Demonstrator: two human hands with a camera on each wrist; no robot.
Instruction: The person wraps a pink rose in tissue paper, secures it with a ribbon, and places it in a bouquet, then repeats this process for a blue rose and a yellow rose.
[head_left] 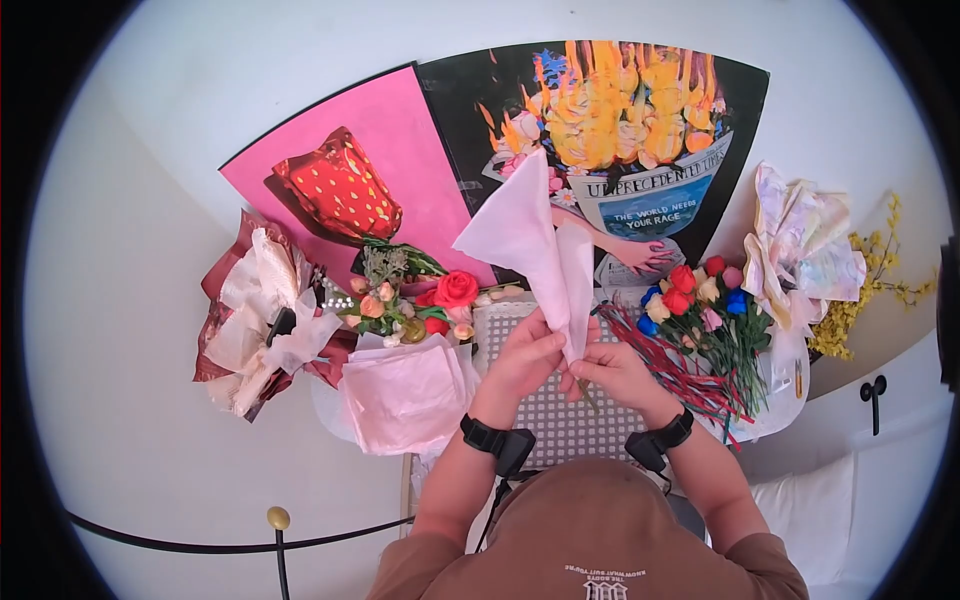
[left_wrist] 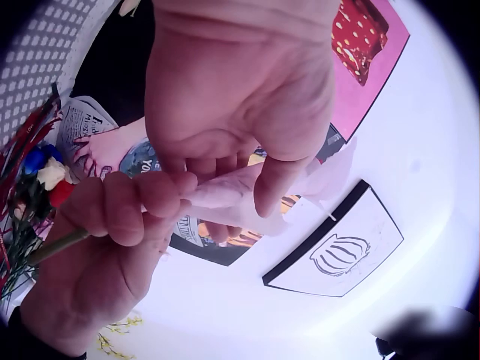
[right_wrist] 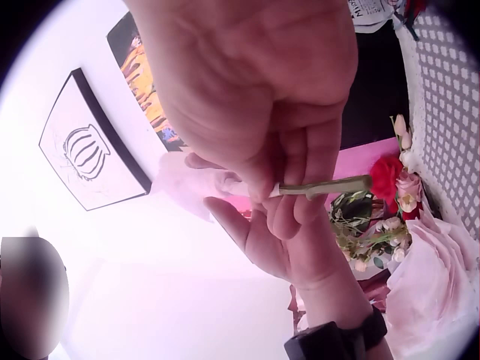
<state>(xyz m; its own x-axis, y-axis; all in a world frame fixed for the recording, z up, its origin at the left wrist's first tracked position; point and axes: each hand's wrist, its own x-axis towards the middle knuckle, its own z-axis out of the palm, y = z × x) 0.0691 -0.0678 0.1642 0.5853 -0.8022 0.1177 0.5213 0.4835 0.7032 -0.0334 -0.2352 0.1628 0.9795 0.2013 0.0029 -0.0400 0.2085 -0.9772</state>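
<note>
A pale pink sheet of wrapping paper [head_left: 530,230], rolled into a cone, is held up over the grey checked mat [head_left: 560,435]. A green stem [right_wrist: 341,186] pokes out of its narrow lower end; whatever the paper encloses is hidden. My left hand [head_left: 522,362] holds the cone from the left, thumb and fingers around its lower part. Just below, my right hand [head_left: 622,376] pinches the paper's gathered end at the stem, with curled fingers seen in the left wrist view. Both hands meet at this narrow part.
Stacked pink paper sheets [head_left: 405,395] lie left of the mat, below a red rose [head_left: 456,288] and other flowers. A wrapped bouquet [head_left: 265,320] sits far left. Red ribbons [head_left: 680,365], small roses [head_left: 680,290] and crumpled pale paper [head_left: 800,240] are right. Two posters [head_left: 350,110] stand behind.
</note>
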